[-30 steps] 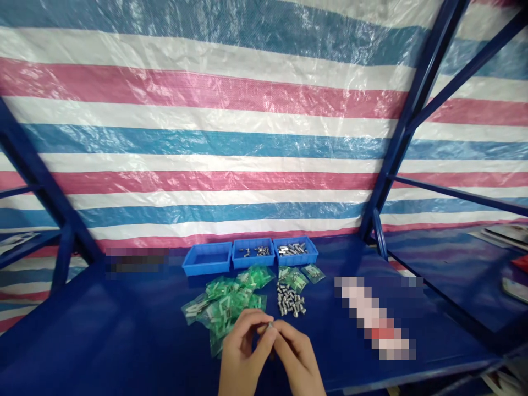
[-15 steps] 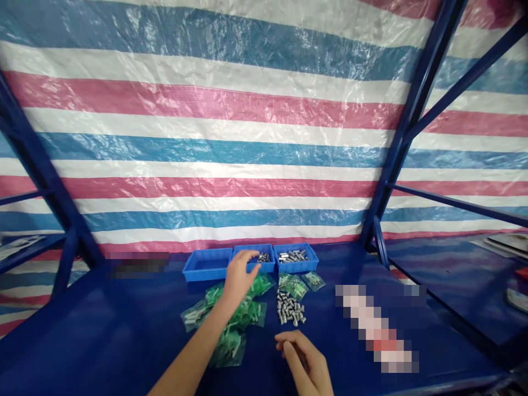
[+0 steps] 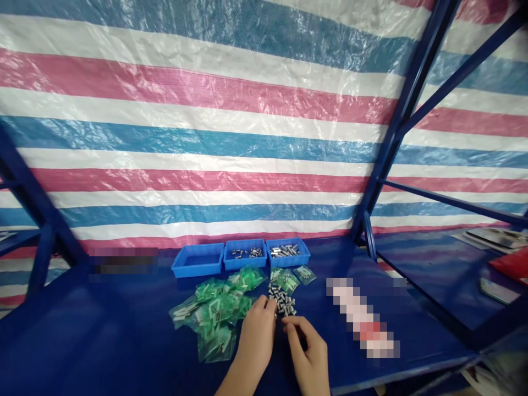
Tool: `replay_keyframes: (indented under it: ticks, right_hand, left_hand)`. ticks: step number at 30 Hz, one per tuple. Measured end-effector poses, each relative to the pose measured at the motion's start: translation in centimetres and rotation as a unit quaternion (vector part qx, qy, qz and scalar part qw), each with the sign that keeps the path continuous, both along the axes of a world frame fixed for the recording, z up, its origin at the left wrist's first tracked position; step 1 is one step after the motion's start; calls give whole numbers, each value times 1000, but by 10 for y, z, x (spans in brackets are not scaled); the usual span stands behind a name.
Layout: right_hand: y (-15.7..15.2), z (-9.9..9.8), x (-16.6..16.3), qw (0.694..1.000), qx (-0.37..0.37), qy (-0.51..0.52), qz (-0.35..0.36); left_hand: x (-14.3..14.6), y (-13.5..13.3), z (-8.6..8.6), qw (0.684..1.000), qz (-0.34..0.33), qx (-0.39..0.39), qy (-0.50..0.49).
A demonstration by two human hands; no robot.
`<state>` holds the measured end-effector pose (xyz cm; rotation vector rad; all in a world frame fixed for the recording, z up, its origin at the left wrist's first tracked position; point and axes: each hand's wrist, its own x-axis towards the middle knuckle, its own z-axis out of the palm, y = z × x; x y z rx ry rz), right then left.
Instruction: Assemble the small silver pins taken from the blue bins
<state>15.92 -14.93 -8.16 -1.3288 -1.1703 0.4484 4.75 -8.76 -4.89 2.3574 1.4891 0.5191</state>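
My left hand (image 3: 259, 330) is at the near left edge of a pile of small metal screws (image 3: 282, 300), its fingers bent down and together; whatever the tips hold is hidden. Just right of it, my right hand (image 3: 308, 349) has thumb and index finger closed in a pinch below the pile, and anything between them is too small to make out. Left of my hands lies a heap of green-tinted clear plastic bags (image 3: 218, 308) with small parts inside. A few similar small bags (image 3: 287, 281) rest just behind the screws.
Three blue bins line the back: the left bin (image 3: 198, 270) shows no parts, the middle bin (image 3: 246, 264) holds a few small metal pieces, and the right bin (image 3: 290, 260) holds metal cylinders. A blurred-out strip (image 3: 363, 319) lies to the right on the blue table (image 3: 103, 341).
My left hand has come back from above the middle bin to the screw pile, beside my right hand. My right hand stays pinched and is slightly higher. The whole view has shifted a little.
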Motion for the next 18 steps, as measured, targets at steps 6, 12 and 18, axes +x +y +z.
replay_keyframes:
  ticks: [6,12,18]
  right_hand:
    - [1,-1,0,1000,-17,-16,20]
    - [2,0,-3,1000,-12,-24,11]
    - [0,9,-19,994,60,17,91]
  left_hand:
    - [-13,5,-2,999,2,-2,-41]
    - [-28,3,4,990,24,0,-142]
    - [-44,-23,9,822,75,-188,-532]
